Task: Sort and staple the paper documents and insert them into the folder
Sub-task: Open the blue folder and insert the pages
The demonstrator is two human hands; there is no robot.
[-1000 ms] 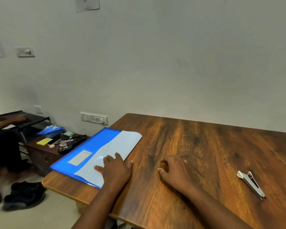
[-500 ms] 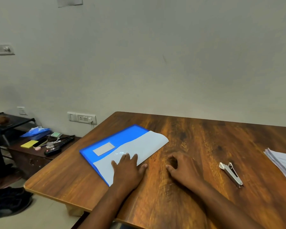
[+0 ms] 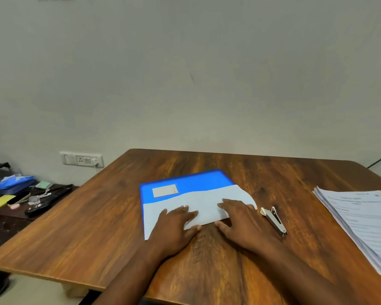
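A blue folder (image 3: 185,183) with a pale flap and a small label lies flat in the middle of the wooden table (image 3: 97,216). My left hand (image 3: 176,225) rests flat on the flap's near left part, fingers straight. My right hand (image 3: 240,221) lies flat on the flap's near right corner, fingers spread. A small silver stapler (image 3: 274,220) sits just right of my right hand. A stack of printed paper documents (image 3: 361,221) lies at the table's right edge.
A low dark side table (image 3: 13,210) at the left holds a yellow pad, a remote, a blue bag and small items. A wall socket (image 3: 81,160) sits behind the table's far left corner. The wall runs along the table's far edge.
The folder has slid right toward the table's middle under my left hand. My right hand moved off the bare wood onto the flap. The view swung right, revealing the paper stack.
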